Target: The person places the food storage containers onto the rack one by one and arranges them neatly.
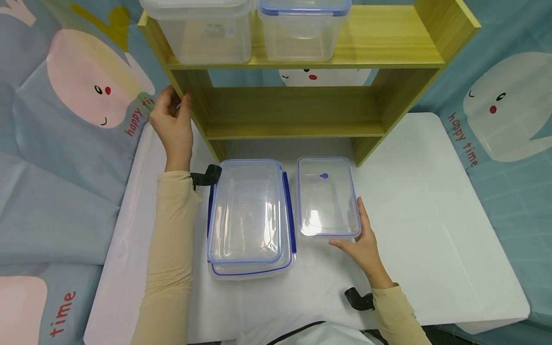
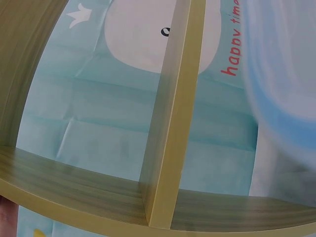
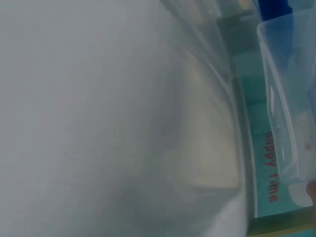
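My left hand (image 1: 174,127) is at the left side panel of a wooden shelf (image 1: 297,132), thumb and fingers on either side of the panel's front edge. In the left wrist view only a sliver of that hand shows at the lower left. My right hand (image 1: 365,247) touches the near right corner of a clear plastic food container (image 1: 329,201) with a blue-edged lid, its thumb along the front and fingers along the right side. A larger pair of stacked clear containers (image 1: 247,215) with blue clips stands to its left on the table.
On the upper shelf board are a white-lidded clear container (image 1: 204,40) and a blue-lidded one (image 1: 304,38). The white table (image 1: 435,230) extends to the right of my right hand. A patterned blue cloth (image 1: 56,191) hangs around the workspace.
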A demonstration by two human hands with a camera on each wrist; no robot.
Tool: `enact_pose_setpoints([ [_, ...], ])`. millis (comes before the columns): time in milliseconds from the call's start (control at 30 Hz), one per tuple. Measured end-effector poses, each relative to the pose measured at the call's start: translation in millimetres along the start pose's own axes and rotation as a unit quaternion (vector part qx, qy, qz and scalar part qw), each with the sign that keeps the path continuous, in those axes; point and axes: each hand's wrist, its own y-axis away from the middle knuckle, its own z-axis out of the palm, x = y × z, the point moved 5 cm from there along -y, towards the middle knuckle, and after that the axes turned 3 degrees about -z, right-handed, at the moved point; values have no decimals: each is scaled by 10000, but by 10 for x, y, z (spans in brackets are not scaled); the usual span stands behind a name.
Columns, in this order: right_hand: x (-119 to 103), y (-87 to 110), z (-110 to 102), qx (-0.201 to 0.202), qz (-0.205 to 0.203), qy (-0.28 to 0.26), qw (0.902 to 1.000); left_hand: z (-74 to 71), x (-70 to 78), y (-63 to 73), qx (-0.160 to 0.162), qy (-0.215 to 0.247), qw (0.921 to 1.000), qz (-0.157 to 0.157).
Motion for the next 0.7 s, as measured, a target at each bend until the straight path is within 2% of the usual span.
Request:
enact_pose_setpoints([
  [167,-123,-11,-44,150,-95,-57,9998,-9,-36,-6,-23,67,10000,-53],
  [367,-252,-9,-79,299,-268,-119,9991,-2,2,9,-16,44,10000,25],
  [600,-380,0,-110,405,-696,-261,9964,0,41,25,-58,57,9996,268],
  [700,-431,3,-123,428,-919,-370,9942,-1,38,23,-52,72,9997,236],
])
